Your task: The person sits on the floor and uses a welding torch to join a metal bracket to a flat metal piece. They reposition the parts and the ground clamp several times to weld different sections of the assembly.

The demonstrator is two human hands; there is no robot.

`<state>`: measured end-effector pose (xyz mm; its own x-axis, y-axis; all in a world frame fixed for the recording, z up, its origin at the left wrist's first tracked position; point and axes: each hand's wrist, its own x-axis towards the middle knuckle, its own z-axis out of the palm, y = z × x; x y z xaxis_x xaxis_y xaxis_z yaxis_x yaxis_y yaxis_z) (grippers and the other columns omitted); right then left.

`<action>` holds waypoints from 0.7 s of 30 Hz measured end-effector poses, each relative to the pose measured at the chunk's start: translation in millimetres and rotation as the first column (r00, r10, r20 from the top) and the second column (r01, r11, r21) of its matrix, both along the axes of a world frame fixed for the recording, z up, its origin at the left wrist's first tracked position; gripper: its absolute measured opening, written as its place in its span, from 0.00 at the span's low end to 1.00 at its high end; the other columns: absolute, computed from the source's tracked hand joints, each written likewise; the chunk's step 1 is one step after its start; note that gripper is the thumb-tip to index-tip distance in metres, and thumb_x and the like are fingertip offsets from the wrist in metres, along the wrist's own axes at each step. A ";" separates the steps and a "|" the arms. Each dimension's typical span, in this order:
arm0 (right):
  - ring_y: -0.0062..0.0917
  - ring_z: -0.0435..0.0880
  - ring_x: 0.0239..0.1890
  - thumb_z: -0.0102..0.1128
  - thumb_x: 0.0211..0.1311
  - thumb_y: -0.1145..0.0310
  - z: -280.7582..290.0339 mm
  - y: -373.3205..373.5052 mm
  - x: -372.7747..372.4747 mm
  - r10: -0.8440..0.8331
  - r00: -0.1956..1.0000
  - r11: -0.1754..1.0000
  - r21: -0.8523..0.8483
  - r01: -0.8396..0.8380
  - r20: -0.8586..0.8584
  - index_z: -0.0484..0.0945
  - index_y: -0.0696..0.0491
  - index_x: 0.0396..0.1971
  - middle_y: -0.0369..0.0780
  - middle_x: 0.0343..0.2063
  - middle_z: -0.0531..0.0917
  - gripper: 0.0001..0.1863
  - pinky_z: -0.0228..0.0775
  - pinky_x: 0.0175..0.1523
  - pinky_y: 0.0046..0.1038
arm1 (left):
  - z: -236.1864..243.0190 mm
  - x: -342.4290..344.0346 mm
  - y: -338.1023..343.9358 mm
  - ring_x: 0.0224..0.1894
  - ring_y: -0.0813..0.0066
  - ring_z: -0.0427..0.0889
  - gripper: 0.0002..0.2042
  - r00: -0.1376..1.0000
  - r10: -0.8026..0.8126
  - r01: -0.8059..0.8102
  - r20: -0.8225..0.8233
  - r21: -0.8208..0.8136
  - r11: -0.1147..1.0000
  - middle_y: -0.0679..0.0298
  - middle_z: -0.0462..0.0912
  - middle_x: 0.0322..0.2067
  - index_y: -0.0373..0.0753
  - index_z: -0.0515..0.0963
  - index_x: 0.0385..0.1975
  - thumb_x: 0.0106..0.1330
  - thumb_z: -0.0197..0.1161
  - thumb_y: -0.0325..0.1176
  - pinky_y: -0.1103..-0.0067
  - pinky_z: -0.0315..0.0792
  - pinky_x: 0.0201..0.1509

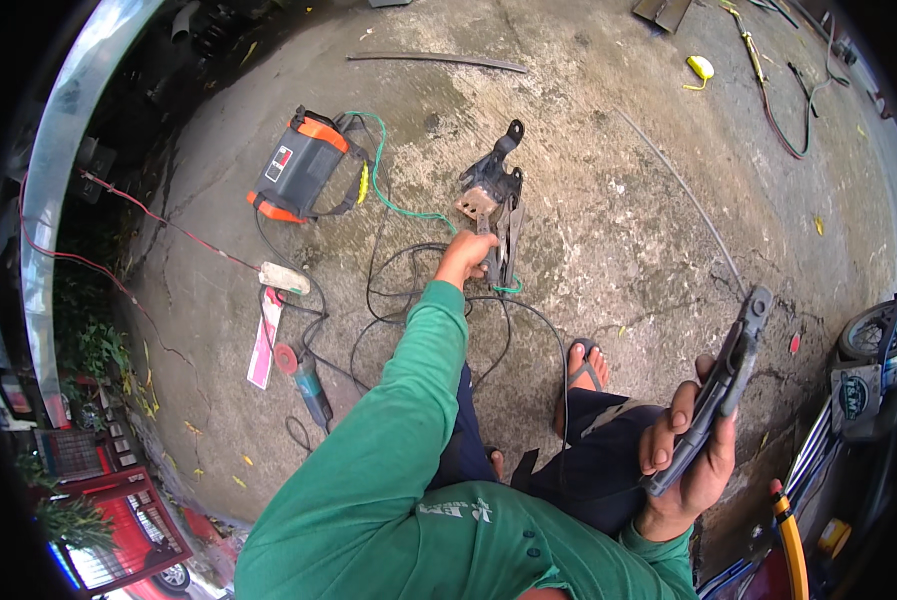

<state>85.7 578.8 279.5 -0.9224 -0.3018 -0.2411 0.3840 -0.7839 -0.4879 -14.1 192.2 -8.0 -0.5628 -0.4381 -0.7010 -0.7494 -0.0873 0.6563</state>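
Note:
My left hand (466,258) is closed round the handle of a grey metal clamp (509,240) on the concrete. The clamp's jaws reach up to a black and rusty metal bracket (490,180), and its exact grip on the bracket is hard to make out. A green cable (386,192) runs to the clamp from the welding machine (304,166), a dark box with orange ends. At the lower right, my right hand (693,445) wraps round a dark electrode holder (716,390). From its tip a long thin welding rod (690,183) slants up and left over the ground.
An angle grinder (306,385) lies left of my arm, beside a pink and white packet (265,337) and a whitish block (284,278). Black cables (370,290) loop between my feet and the machine. A steel bar (436,61), tape measure (700,68) and torch (753,52) lie farther off.

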 end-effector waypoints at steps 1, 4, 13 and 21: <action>0.25 0.76 0.16 0.39 0.82 0.53 -0.3 7.5 -10.8 -0.030 0.995 0.998 0.055 0.035 -0.091 0.53 0.63 0.72 0.43 0.31 0.72 0.32 0.75 0.17 0.28 | 1.1 -0.7 2.6 0.24 0.64 0.81 0.16 1.000 -0.003 0.003 0.006 -0.007 1.000 0.58 0.83 0.31 0.30 0.81 0.36 0.61 0.69 0.39 0.62 0.79 0.30; 0.17 0.75 0.18 0.39 0.83 0.55 -19.2 30.0 -79.0 -0.149 0.887 0.895 0.322 0.308 -0.437 0.57 0.62 0.70 0.40 0.31 0.73 0.28 0.71 0.18 0.18 | 8.5 -0.4 3.1 0.24 0.64 0.81 0.15 1.000 -0.006 0.008 0.022 -0.050 0.999 0.59 0.83 0.31 0.31 0.80 0.35 0.62 0.69 0.40 0.63 0.79 0.30; 0.16 0.76 0.21 0.61 0.73 0.67 -246.8 30.7 -167.4 -0.085 0.948 0.486 0.818 0.308 -0.306 0.68 0.60 0.55 0.35 0.27 0.79 0.18 0.68 0.24 0.21 | 5.9 1.7 1.3 0.29 0.68 0.81 0.15 0.998 -0.054 0.054 -0.038 0.000 0.999 0.62 0.79 0.31 0.30 0.81 0.35 0.63 0.69 0.38 0.67 0.79 0.27; 0.13 0.71 0.19 0.70 0.66 0.66 -298.8 -45.5 -172.1 -0.019 0.991 0.641 0.759 0.112 -0.130 0.73 0.56 0.41 0.30 0.20 0.75 0.15 0.63 0.24 0.19 | 0.6 12.7 -7.2 0.34 0.69 0.86 0.16 0.996 -0.069 0.071 -0.051 0.048 0.996 0.63 0.86 0.35 0.33 0.83 0.43 0.65 0.68 0.41 0.66 0.82 0.33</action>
